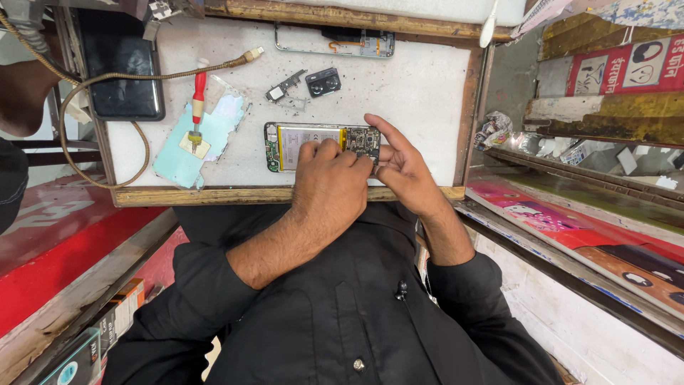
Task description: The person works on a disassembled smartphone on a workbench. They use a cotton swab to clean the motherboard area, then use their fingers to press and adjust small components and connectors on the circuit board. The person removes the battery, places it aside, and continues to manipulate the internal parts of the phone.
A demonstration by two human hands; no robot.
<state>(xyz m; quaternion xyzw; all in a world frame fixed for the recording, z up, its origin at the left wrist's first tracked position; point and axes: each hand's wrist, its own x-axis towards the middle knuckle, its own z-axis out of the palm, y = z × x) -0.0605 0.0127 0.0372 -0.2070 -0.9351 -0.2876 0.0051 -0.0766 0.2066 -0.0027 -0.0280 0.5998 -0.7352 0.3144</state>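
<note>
Both hands' fingers (324, 153) curled on an opened phone (313, 142), red-and-white sign (627, 70) propped at right.

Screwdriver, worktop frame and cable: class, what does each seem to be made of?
Screwdriver: red and white handle, likely glossy plastic. Worktop frame: worn wood, grain and chipped edges show. Cable: braided sheath, probably woven fabric or metal.

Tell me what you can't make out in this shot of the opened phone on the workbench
All in the head view:
- Near edge of the opened phone: covered by the left hand.
- Fingertips of the right hand: tucked behind the left hand, so any small tool or part between them is hidden.
- Parts on the phone's circuit board: too small to identify.
- Phone frame at the far edge: partly in shadow.
</note>
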